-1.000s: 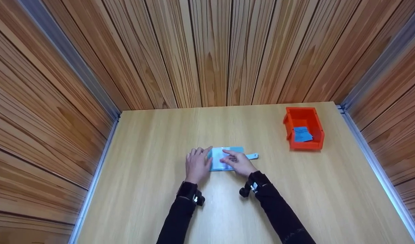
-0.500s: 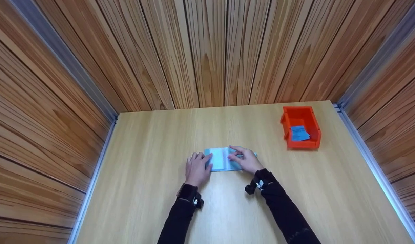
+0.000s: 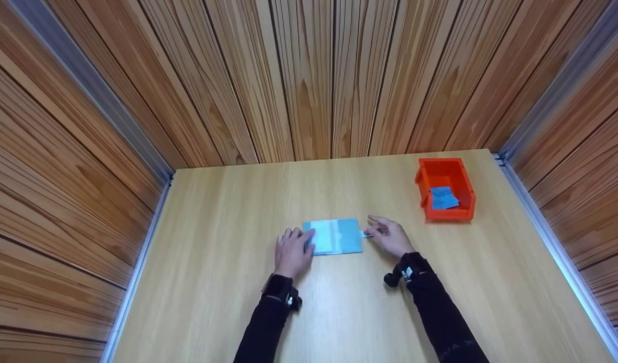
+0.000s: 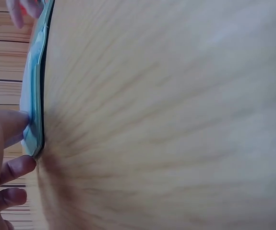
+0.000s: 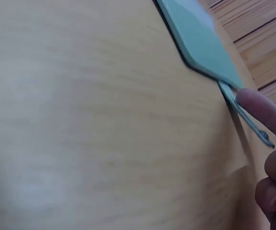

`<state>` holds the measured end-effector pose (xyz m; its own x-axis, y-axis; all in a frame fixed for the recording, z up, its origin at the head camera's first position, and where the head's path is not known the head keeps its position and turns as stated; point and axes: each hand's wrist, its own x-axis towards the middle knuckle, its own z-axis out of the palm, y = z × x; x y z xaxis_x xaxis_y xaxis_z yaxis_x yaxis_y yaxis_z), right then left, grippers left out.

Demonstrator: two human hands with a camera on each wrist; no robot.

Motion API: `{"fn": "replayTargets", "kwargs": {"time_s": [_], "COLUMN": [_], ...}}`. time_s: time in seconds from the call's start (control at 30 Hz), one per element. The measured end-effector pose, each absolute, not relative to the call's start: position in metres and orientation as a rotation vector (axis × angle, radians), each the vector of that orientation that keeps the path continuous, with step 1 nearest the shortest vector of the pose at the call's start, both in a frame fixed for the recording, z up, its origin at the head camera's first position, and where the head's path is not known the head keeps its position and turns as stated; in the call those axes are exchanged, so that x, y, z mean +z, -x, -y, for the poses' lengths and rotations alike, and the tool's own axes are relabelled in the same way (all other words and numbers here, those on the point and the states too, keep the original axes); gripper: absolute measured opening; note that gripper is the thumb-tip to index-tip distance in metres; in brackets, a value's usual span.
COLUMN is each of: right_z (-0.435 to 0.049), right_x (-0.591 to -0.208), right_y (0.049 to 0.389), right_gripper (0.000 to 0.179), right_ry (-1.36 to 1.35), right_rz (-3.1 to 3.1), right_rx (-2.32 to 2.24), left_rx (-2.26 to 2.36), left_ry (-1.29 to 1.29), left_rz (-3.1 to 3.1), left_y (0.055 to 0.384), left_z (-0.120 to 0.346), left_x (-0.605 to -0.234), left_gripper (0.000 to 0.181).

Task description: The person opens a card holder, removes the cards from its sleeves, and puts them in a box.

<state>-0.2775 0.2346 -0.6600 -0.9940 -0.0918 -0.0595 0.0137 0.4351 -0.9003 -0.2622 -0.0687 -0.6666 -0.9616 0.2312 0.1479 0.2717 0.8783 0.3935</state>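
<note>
A light blue card holder (image 3: 346, 236) lies opened flat on the table, with clear sleeves over its left half and a narrow snap strap (image 5: 246, 117) sticking out at its right edge. At the left end, my left hand (image 3: 292, 252) rests on it: in the left wrist view one digit presses the sleeves from above and another fingertip is right at the corner. My right hand (image 3: 391, 238) is over the strap, one fingertip touching it near the cover in the right wrist view. Thumb and index finger stand apart there, the other fingers bent.
An orange-red bin (image 3: 449, 215) stands at the back right of the wooden table (image 3: 228, 227), with blue pieces (image 3: 444, 197) inside. Wood-plank walls (image 3: 314, 91) enclose the table at the back and both sides. Each wrist wears a black strapped camera.
My right hand has moved right, off the sleeves and out to the strap, uncovering the right half of the card holder. The sleeves have shifted to the left half; my left hand stays nearly still.
</note>
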Motion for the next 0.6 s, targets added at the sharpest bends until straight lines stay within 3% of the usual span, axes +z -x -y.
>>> {"fn": "replayTargets", "kwargs": {"time_s": [0.3, 0.6], "right_z": [-0.244, -0.28], "right_x": [-0.651, -0.613], "right_y": [0.279, 0.288], "right_gripper": [0.044, 0.034], "right_ry": [0.071, 0.021], "right_rz": [-2.646, -3.042], "right_rx": [-1.599, -1.278], "left_rx": [-0.662, -0.63], "left_ry": [0.388, 0.403], "left_rz": [2.973, 2.948], "left_y": [0.268, 0.294], "left_z": [0.072, 0.104], "left_x": [-0.659, -0.615], "left_gripper": [0.042, 0.052]}}
